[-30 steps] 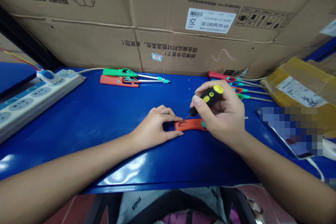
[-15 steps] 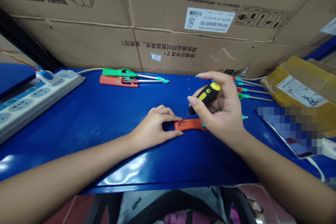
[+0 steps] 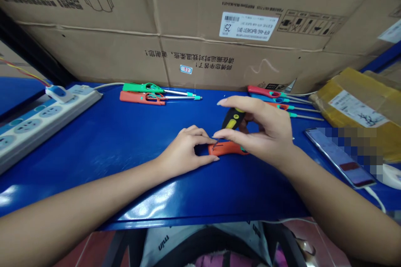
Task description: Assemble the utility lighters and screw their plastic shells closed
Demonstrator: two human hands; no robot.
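Observation:
An orange lighter (image 3: 228, 147) lies on the blue table, its rounded end between the thumb and fingers of my left hand (image 3: 187, 148). My right hand (image 3: 263, 129) holds a black and yellow screwdriver (image 3: 232, 121), tilted, with its thin shaft reaching down to the lighter's left end. The palm and fingers of my right hand cover part of the handle and the lighter's right part. Whether the tip sits in a screw is too small to tell.
Green (image 3: 142, 87) and orange (image 3: 142, 98) lighters lie at the back left, several more (image 3: 266, 91) at the back right. A power strip (image 3: 53, 121) is on the left; a phone (image 3: 341, 158) and a taped package (image 3: 360, 112) are on the right. A large carton (image 3: 194, 16) stands behind.
My right hand has moved left and turned, and the screwdriver handle has come lower and more upright. The lighters at the back right show more fully. My left hand stays put.

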